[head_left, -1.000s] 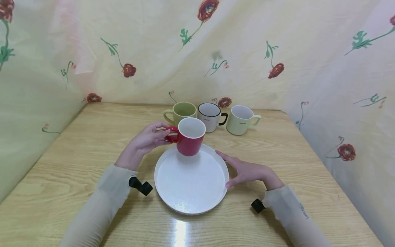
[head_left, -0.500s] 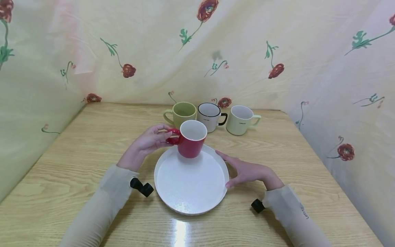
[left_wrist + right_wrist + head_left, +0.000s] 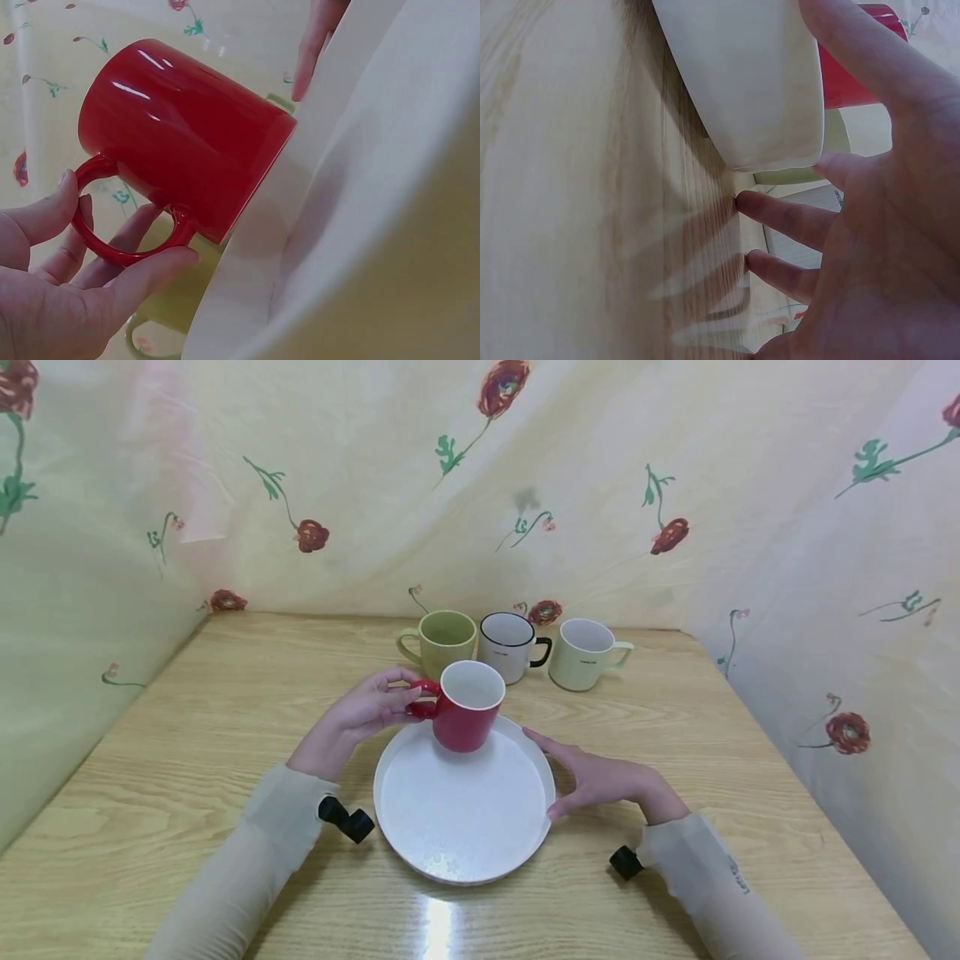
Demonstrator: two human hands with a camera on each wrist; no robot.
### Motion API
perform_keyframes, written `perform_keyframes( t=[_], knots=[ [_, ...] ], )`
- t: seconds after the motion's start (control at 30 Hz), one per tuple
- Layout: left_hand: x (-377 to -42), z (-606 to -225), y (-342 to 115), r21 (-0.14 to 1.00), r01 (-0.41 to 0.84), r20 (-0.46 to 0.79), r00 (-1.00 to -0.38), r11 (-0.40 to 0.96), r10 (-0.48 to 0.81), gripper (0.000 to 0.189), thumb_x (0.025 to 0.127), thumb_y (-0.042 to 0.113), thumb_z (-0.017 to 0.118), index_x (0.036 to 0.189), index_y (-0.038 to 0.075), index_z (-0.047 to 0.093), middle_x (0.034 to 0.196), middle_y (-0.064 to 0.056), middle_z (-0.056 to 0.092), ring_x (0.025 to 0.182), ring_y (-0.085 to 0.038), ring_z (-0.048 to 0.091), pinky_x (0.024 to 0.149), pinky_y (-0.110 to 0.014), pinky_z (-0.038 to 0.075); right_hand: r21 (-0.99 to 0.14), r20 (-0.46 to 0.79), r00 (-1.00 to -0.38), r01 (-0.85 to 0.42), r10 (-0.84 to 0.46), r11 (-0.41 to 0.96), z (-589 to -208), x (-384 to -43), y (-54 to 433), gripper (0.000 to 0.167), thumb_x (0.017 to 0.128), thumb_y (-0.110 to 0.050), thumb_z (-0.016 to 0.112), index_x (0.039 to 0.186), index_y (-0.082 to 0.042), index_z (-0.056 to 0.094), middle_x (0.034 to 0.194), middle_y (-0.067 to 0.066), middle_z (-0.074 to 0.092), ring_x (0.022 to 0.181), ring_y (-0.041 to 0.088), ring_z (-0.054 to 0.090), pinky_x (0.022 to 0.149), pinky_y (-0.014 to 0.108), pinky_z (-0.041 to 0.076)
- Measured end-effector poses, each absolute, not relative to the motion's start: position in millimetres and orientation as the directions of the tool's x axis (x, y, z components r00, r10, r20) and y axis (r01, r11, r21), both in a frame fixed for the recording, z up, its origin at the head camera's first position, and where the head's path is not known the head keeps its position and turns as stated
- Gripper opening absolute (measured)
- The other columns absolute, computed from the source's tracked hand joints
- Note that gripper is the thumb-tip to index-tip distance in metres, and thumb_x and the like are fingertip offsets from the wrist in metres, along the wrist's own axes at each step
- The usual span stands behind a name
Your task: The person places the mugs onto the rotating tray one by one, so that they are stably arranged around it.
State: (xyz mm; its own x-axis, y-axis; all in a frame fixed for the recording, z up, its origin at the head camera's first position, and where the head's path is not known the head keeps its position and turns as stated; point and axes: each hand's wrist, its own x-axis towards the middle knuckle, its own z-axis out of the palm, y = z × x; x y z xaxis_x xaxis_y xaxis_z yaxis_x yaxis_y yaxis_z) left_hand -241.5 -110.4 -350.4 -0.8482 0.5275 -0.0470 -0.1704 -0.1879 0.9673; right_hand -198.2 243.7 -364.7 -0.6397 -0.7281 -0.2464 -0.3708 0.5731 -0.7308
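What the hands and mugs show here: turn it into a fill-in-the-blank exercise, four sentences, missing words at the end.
1. The left grip holds the red mug by its ____.
2. The right grip is at the edge of a round dish coloured ____.
3. The dark-rimmed mug has a handle coloured ____.
4. In the head view, the pale green mug's handle points to the ____.

Missing words: handle; white; black; right.

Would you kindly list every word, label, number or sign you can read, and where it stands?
No text here can be read with certainty.
Pale green mug: dark lettering, too small to read.
White mug with black rim: dark lettering, too small to read.
Right sleeve: dark lettering, too blurred to read.
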Motion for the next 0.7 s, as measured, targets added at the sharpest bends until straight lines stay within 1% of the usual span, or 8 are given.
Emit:
perform_keyframes(
  t=[0.17,0.4,0.5,0.7],
  knots=[
    [-241.2,-351.8,-109.9,0.964,-0.178,-0.047,-0.842,-0.196,0.538,0.032,0.097,-0.007,0.04,0.09,0.018,0.059,0.094,0.005,0.07,0.088,-0.012,0.071,0.09,-0.038,0.057,-0.729,-0.25,-0.641,-0.369,-0.726,0.577,-365.1,-197.9,242.9,0.116,0.075,-0.031,0.083,0.156,-0.009,0.002,0.164,0.012,0.009,0.15,0.035,0.011,0.119,0.06,0.016],
    [-241.4,-355.0,-107.1,0.966,-0.167,-0.026,-0.822,-0.198,0.568,0.038,0.097,-0.008,0.039,0.088,0.021,0.062,0.092,0.005,0.07,0.088,-0.012,0.069,0.086,-0.034,0.059,-0.729,-0.248,-0.643,-0.369,-0.725,0.576,-365.1,-197.4,243.0,0.116,0.076,-0.031,0.083,0.157,-0.011,0.002,0.164,0.012,0.01,0.15,0.036,0.011,0.119,0.061,0.016],
    [-241.8,-357.1,-106.5,0.97,-0.161,-0.032,-0.823,-0.179,0.567,0.038,0.097,-0.008,0.04,0.087,0.021,0.062,0.093,0.005,0.07,0.089,-0.012,0.069,0.088,-0.035,0.058,-0.731,-0.249,-0.644,-0.365,-0.723,0.577,-365.2,-197.0,243.1,0.115,0.076,-0.03,0.083,0.157,-0.011,0.002,0.164,0.012,0.011,0.15,0.035,0.012,0.119,0.061,0.016],
    [-241.7,-358.9,-105.0,0.968,-0.193,-0.071,-0.826,-0.162,0.559,0.037,0.097,-0.008,0.043,0.086,0.021,0.063,0.093,0.005,0.071,0.091,-0.012,0.068,0.095,-0.042,0.055,-0.73,-0.244,-0.64,-0.373,-0.728,0.573,-367.5,-197.4,243.9,0.115,0.076,-0.031,0.082,0.157,-0.012,0.002,0.164,0.011,0.01,0.15,0.035,0.012,0.119,0.06,0.016]
  ],
)
